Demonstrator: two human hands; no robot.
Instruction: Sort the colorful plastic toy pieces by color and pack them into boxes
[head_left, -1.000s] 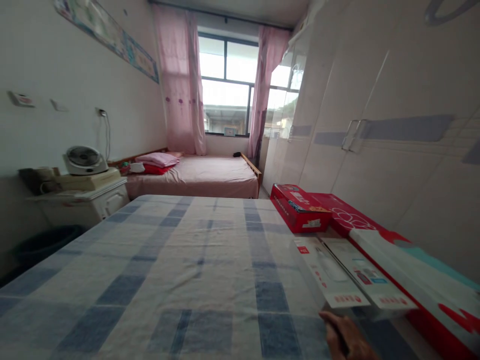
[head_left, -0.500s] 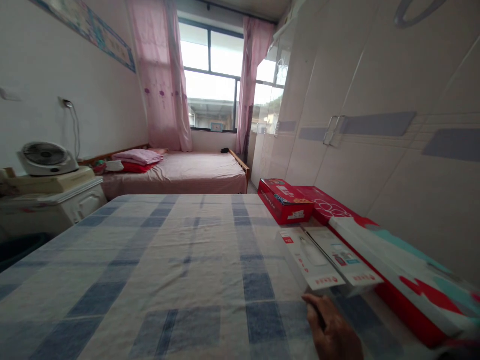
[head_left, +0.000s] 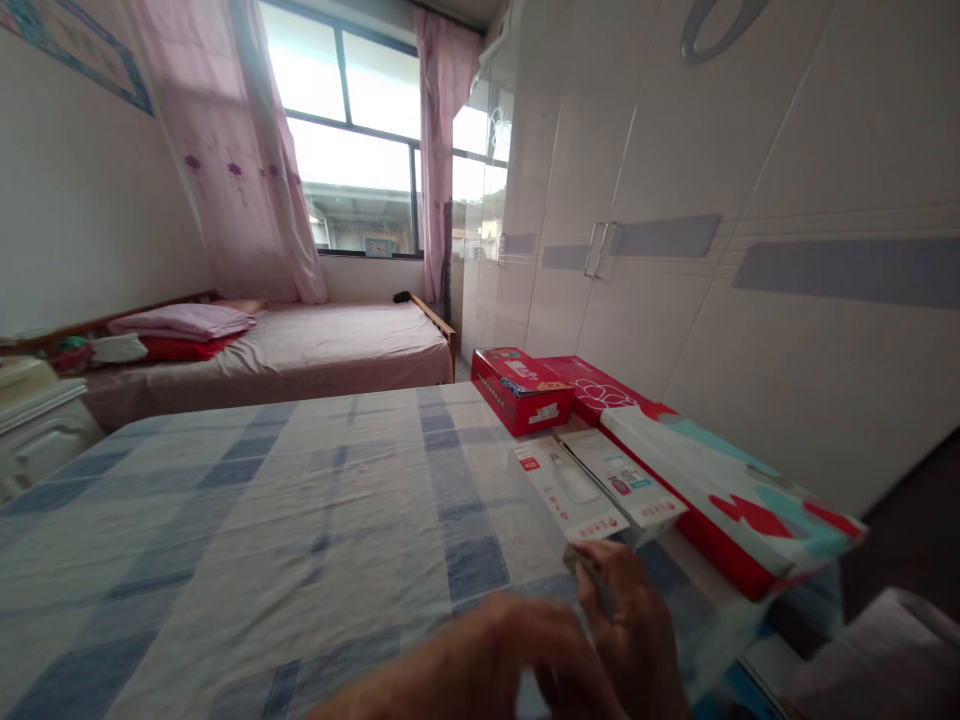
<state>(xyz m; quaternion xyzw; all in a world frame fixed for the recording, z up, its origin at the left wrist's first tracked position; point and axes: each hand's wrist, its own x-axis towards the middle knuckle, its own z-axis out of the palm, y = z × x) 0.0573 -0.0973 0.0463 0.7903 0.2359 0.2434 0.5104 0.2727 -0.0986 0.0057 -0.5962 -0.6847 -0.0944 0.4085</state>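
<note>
My right hand (head_left: 630, 615) is at the near end of two white cartons, its fingers closed together in a pinch. Something greyish may be between thumb and fingers, but I cannot make it out. The left carton (head_left: 574, 495) bears a pale bulb-like picture and red print. Beside it lies the second white carton (head_left: 622, 480), with a small coloured picture. My left hand (head_left: 525, 640) reaches in from the bottom, partly in front of my right hand. Motion blurs it and its fingers are hidden. Both hands are over the blue-and-white checked cloth (head_left: 337, 530).
Behind the cartons stands a red box (head_left: 521, 390). A long red box (head_left: 697, 550) with a white and turquoise bag (head_left: 727, 490) on it lines the right side. White wardrobe doors (head_left: 637, 180) rise beyond. A bed (head_left: 322, 345) is by the window. Pinkish fabric (head_left: 885, 650) is lower right.
My view has turned right. My left hand has come into the picture from the bottom, beside my right hand. The cartons and boxes appear to keep their places on the cloth.
</note>
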